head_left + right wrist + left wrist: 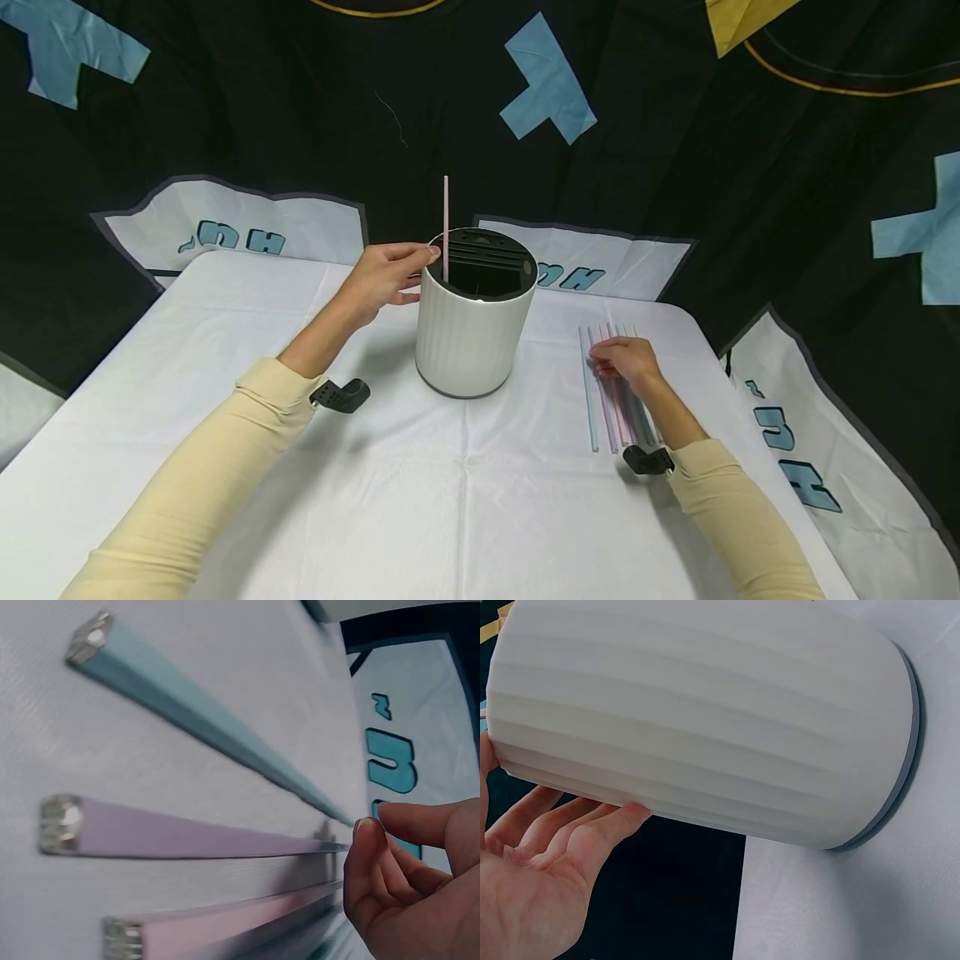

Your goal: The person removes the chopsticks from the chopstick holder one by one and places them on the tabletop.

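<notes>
A white fluted container (468,342) with a slotted black top (487,250) stands upright on the cloth. My left hand (386,275) grips it near the rim, thumb at the top edge and fingers along the outer wall (667,735). One thin pink stick (446,208) rises from its opening, close to my thumb. On the right, my right hand (626,360) hovers low over several pastel sticks, thumb and index finger close together. The outermost are a light blue stick (195,712) and a purple stick (172,829), then a pink stick (225,915), all with glassy ends.
A white cloth (397,500) covers the table. Behind hangs a black backdrop (300,108) with blue tape pieces (551,79). White lettered panels (247,221) line the table's far edge, and another hangs past the right side.
</notes>
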